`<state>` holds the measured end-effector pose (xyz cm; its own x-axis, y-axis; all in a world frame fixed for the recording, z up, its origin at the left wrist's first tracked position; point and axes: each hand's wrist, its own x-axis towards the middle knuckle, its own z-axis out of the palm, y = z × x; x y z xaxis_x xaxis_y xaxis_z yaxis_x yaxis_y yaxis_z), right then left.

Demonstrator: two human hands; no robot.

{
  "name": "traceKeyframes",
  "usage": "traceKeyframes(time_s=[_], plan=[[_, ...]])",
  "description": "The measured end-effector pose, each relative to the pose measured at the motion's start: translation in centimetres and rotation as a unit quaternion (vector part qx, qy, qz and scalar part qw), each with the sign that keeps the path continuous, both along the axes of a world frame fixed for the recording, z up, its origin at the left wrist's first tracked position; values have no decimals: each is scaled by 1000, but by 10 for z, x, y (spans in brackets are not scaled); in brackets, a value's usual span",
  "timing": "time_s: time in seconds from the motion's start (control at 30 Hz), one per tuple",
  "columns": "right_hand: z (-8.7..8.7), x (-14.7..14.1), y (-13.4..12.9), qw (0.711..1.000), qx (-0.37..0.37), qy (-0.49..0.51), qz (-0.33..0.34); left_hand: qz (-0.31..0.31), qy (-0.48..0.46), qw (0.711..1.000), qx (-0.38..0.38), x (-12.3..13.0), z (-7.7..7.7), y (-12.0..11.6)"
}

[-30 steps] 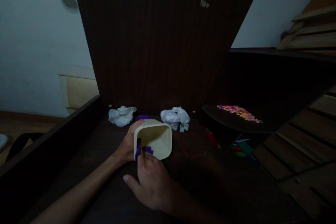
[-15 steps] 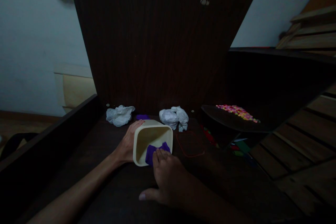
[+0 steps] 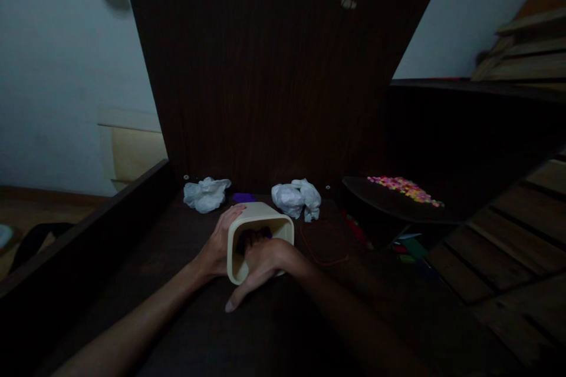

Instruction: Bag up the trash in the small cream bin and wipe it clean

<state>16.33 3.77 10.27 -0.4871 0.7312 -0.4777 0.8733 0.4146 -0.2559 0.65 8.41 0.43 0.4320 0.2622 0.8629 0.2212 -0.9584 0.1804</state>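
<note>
A cream plastic container point(image 3: 260, 211) lies tipped on its side, its open mouth facing me. My left hand point(image 3: 219, 245) is closed around its left side and steadies it on the dark surface. My right hand point(image 3: 264, 259) reaches into the mouth, fingers pressing a purple cloth point(image 3: 266, 232) against the inside. The right thumb sticks out below the rim. Most of the cloth is hidden by the fingers and the shadow within.
Two crumpled whitish plastic bags point(image 3: 207, 194) point(image 3: 296, 199) lie along the dark back panel point(image 3: 283, 82). Between them is a flat purple piece point(image 3: 244, 197). A thin reddish loop point(image 3: 329, 263) rests right of the container. Small colourful pieces point(image 3: 405, 188) cover part of a corner shelf point(image 3: 371, 191).
My right hand has moved deeper into the container, taking the purple cloth from the lower edge of the mouth further inside. The left hand keeps its hold, and the view has shifted slightly.
</note>
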Motion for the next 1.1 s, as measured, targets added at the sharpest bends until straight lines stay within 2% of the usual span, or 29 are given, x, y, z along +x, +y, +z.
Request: traceKeyframes(time_s=[0.1,0.2,0.33,0.47,0.57,0.63,0.7,0.77,0.87,0.93,1.03,1.1], plan=[[1,-9,5,998,-52,-24,13,0,-17,1000,-10,-1,-4,1],[4,-14,1,997,-51,-14,47,0,-29,999,-33,-2,-5,2],[12,-14,-13,995,-18,37,96,-4,-37,998,-53,-5,-8,7],[14,-6,-38,995,31,74,67,-16,-39,997,-62,-9,-10,12],[7,-1,-59,989,74,106,75,-27,-26,995,-90,-12,-7,11],[-4,-1,-72,985,126,112,45,-33,-23,995,-96,-12,-4,10],[-16,-3,-81,981,169,88,-31,-37,-24,995,-92,-12,-2,9],[-24,-3,-86,978,182,54,-90,-36,-23,995,-90,-11,0,7],[-21,3,-82,982,160,-8,-96,-30,-13,996,-83,-9,1,6],[-10,9,-74,990,129,-37,-51,-25,-8,998,-65,-7,2,5],[9,11,-52,997,61,-47,24,-17,2,999,-35,-6,2,4],[15,7,-32,997,20,-66,17,-7,11,1000,-28,-6,2,3]])
